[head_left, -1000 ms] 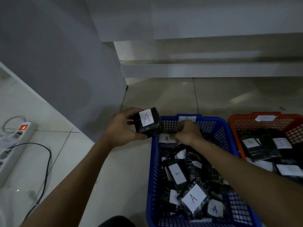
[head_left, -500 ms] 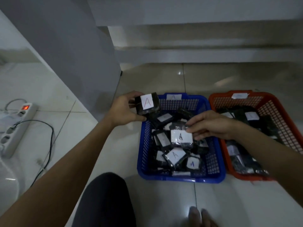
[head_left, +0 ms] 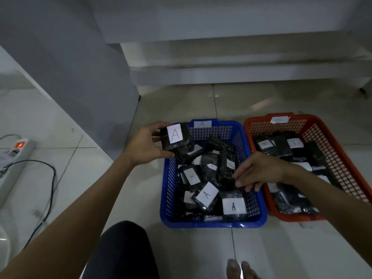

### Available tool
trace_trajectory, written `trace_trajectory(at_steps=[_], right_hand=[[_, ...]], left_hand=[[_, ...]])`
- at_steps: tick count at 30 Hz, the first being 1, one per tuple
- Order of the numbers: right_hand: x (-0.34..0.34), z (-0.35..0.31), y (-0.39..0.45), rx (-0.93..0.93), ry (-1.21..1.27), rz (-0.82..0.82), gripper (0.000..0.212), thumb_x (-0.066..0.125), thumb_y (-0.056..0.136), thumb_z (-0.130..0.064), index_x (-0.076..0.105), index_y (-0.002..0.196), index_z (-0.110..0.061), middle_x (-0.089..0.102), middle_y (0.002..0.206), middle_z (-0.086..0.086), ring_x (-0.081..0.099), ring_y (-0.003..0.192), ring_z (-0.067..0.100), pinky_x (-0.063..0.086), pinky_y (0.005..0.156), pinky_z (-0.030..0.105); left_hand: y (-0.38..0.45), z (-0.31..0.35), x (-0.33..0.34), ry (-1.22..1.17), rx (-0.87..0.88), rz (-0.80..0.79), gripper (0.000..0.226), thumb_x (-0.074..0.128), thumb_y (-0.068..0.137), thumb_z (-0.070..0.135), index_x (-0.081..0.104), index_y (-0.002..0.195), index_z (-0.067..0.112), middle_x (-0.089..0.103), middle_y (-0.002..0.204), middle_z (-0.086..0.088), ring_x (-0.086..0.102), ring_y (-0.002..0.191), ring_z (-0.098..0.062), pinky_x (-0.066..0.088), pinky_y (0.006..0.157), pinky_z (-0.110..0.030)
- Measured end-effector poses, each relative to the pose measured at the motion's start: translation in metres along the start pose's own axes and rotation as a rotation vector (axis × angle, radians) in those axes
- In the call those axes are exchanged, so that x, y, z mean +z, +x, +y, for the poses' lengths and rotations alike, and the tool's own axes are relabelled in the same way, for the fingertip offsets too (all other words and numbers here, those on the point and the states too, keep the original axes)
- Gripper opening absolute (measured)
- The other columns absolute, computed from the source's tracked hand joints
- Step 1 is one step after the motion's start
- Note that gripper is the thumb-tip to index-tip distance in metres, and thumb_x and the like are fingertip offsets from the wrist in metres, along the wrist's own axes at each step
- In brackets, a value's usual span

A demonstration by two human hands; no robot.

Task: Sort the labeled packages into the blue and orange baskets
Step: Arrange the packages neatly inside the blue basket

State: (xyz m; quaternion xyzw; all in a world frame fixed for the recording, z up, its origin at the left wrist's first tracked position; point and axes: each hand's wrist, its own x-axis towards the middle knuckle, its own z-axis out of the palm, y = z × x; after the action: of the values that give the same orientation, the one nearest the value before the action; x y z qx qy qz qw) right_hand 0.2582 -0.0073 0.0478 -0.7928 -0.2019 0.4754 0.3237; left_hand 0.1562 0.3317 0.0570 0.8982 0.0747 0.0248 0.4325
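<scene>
My left hand (head_left: pixel 147 147) grips a black package with a red "A" label (head_left: pixel 177 140), held over the far-left corner of the blue basket (head_left: pixel 168 184). That basket holds several black packages with white "A" labels, and an "A" tag sits on its far rim. My right hand (head_left: pixel 259 171) reaches over the basket's right side. Its thumb and fingertips pinch the end of a dark package (head_left: pixel 224 174) that stands on edge among the others, its label hidden. The orange basket (head_left: pixel 342 158) stands right of the blue one, touching it, and also holds labelled black packages.
A white power strip (head_left: pixel 14 158) with a lit red switch and black cables lies on the tiled floor at the left. A grey panel (head_left: pixel 70 77) rises behind my left hand. Pale steps (head_left: pixel 221 63) run behind the baskets. My dark-clothed knee (head_left: pixel 124 250) and toes (head_left: pixel 239 268) are at the bottom.
The view has pulled back and tilted down. My right hand has lowered its package into the blue basket and turned it on edge. My left hand still holds the red-lettered package.
</scene>
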Motion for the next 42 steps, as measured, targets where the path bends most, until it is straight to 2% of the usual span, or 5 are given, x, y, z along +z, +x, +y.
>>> trace_trajectory(at_steps=[9, 16, 28, 36, 42], right_hand=[[0.001, -0.062, 0.112, -0.193, -0.233, 0.333, 0.021, 0.076, 0.089, -0.031, 0.077, 0.105, -0.017, 0.074, 0.100, -0.006, 0.068, 0.099, 0.011, 0.053, 0.085, 0.022], [0.010, -0.069, 0.210, -0.155, -0.713, -0.002, 0.070, 0.069, 0.091, -0.041, 0.038, 0.153, -0.029, 0.043, 0.156, 0.003, 0.042, 0.140, 0.029, 0.040, 0.114, 0.046], [-0.019, -0.093, 0.140, -0.379, -0.225, 0.179, 0.025, 0.078, 0.087, -0.029, 0.072, 0.109, -0.019, 0.073, 0.105, -0.003, 0.068, 0.100, 0.009, 0.055, 0.092, 0.030], [-0.004, -0.048, 0.024, -0.163, -0.270, -0.279, 0.021, 0.072, 0.092, -0.018, 0.073, 0.112, -0.015, 0.077, 0.106, -0.003, 0.072, 0.102, 0.008, 0.056, 0.092, 0.026], [0.015, -0.029, 0.019, -0.180, -0.405, -0.188, 0.022, 0.081, 0.084, -0.018, 0.079, 0.105, -0.019, 0.077, 0.094, -0.012, 0.070, 0.087, -0.004, 0.052, 0.076, 0.011]], left_hand=[[0.006, -0.018, -0.021, -0.030, -0.042, 0.049, 0.077, 0.094, 0.061, 0.011, 0.059, 0.128, 0.026, 0.065, 0.121, 0.010, 0.059, 0.114, -0.008, 0.051, 0.092, -0.023], [0.010, -0.033, -0.035, -0.055, -0.035, 0.068, 0.075, 0.094, 0.061, 0.015, 0.060, 0.125, 0.031, 0.065, 0.120, 0.014, 0.060, 0.113, -0.004, 0.051, 0.091, -0.020], [0.005, -0.035, -0.028, -0.130, -0.007, 0.097, 0.080, 0.095, 0.058, 0.011, 0.059, 0.128, 0.027, 0.066, 0.120, 0.011, 0.062, 0.113, -0.009, 0.053, 0.095, -0.026], [0.009, -0.024, -0.007, -0.126, -0.006, -0.004, 0.075, 0.090, 0.058, 0.002, 0.059, 0.123, 0.022, 0.065, 0.116, 0.007, 0.061, 0.109, -0.015, 0.055, 0.090, -0.028], [0.053, -0.012, 0.011, 0.074, 0.034, -0.083, 0.072, 0.091, 0.053, 0.007, 0.062, 0.118, 0.020, 0.064, 0.112, -0.003, 0.062, 0.100, -0.020, 0.058, 0.084, -0.039]])
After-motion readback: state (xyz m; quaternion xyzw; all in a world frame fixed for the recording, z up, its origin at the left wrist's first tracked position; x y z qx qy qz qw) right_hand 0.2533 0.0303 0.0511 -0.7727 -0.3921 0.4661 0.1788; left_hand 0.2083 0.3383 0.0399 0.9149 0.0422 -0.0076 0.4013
